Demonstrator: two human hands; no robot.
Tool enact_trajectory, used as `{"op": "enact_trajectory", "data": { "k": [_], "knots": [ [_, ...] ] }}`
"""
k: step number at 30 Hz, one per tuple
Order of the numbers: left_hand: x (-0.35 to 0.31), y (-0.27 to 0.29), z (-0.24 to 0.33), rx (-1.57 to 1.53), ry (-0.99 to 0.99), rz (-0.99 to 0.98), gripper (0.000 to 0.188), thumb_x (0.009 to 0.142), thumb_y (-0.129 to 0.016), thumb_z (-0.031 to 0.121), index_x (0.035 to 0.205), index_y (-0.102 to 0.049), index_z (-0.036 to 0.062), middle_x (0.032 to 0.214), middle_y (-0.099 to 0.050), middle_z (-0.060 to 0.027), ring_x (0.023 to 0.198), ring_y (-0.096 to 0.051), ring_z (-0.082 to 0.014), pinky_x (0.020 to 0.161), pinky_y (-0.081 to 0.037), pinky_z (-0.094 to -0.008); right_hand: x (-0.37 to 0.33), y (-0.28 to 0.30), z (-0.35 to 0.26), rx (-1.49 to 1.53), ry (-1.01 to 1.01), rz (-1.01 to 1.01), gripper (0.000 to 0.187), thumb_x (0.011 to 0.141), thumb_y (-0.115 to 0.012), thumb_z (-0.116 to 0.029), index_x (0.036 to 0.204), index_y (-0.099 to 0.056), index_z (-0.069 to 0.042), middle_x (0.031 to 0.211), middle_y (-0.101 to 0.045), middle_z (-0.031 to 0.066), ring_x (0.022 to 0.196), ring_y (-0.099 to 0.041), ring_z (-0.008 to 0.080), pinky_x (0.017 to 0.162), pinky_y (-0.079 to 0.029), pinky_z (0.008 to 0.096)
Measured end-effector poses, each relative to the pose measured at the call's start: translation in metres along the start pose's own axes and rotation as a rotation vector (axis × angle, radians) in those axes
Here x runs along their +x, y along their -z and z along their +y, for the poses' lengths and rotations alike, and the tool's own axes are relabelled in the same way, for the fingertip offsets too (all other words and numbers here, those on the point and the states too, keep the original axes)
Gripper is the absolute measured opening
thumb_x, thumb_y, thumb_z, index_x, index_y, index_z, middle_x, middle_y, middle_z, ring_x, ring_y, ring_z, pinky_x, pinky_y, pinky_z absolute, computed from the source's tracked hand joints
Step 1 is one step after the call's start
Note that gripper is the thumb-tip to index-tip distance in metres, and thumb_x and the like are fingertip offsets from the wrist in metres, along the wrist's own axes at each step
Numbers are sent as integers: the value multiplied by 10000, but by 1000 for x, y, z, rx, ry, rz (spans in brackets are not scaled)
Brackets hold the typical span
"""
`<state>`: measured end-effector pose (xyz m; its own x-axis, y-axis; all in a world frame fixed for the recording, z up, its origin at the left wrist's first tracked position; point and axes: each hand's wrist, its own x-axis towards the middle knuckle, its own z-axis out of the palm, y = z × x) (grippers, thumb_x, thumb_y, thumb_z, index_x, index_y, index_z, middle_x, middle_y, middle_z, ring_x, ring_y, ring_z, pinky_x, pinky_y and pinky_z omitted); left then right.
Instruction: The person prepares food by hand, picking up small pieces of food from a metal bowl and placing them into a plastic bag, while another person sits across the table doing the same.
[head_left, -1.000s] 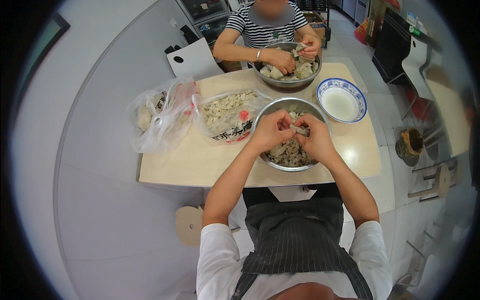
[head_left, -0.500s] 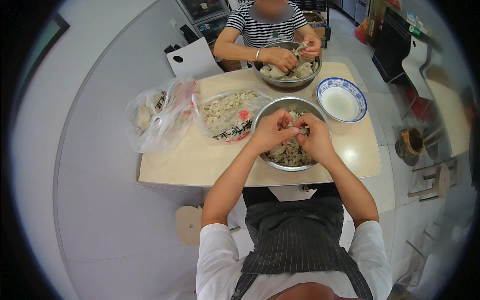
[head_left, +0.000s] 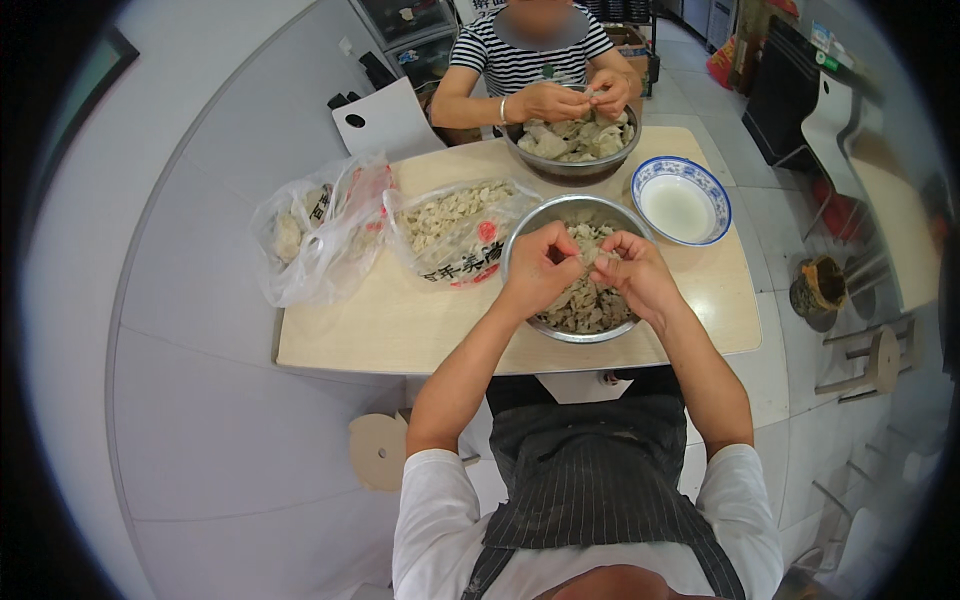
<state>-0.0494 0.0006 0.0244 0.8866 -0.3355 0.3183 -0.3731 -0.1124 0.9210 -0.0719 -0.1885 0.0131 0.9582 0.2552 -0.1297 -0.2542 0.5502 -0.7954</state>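
Note:
A steel bowl point(head_left: 652, 232) stands near the table's front edge, holding torn grey-beige food pieces point(head_left: 582, 306) whose kind I cannot make out. Above it, my left hand point(head_left: 542, 268) has thumb and forefinger pressed together; what lies in that pinch is too small to name. Close by on the right, my right hand point(head_left: 640, 278) pinches a small pale food piece point(head_left: 601, 262) between thumb and fingers. Only a narrow gap separates the two sets of fingertips. Left of the bowl lies an opened clear plastic bag point(head_left: 470, 240) full of pale torn pieces.
Across the table, a person in a striped shirt point(head_left: 480, 50) handles pale pieces over another steel bowl point(head_left: 580, 178). A blue-and-white bowl point(head_left: 682, 202) with whitish liquid stands at the right. A knotted plastic bag point(head_left: 310, 240) lies at the left edge. Stools point(head_left: 378, 452) stand around.
My fingertips, together before, have drawn slightly apart over the bowl. The other person's hands have risen out of their bowl and come together above it.

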Motion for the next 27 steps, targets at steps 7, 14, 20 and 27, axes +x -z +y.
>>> {"op": "enact_trajectory", "data": {
  "k": [7,14,20,27],
  "knots": [
    [-5,18,5,-69,105,48,135,807,-660,-18,880,-555,26,820,-584,2,698,-546,-54,616,-454,-209,7,6,-2,-233,222,254,196,829,-699,23,942,-550,-35,939,-624,73,814,-636,151,732,-542,277],
    [7,12,10,-49,211,-202,207,827,-675,1,1003,-575,43,887,-593,7,788,-603,-77,677,-482,-218,2,-6,5,-562,355,2,268,782,-739,53,970,-565,-25,921,-631,37,839,-608,100,744,-504,246],
    [6,3,-1,111,127,-161,152,786,-674,0,850,-544,45,781,-556,9,664,-508,-53,577,-420,-235,2,0,5,-562,257,6,223,815,-699,61,978,-572,-22,919,-622,47,831,-607,104,724,-508,251],
    [0,-19,16,301,-202,106,152,733,-655,-15,760,-513,31,712,-506,-44,613,-482,-90,538,-397,-258,21,-9,10,-167,134,217,154,855,-616,64,978,-564,-11,910,-614,62,741,-577,123,630,-483,265]
  ]
}}
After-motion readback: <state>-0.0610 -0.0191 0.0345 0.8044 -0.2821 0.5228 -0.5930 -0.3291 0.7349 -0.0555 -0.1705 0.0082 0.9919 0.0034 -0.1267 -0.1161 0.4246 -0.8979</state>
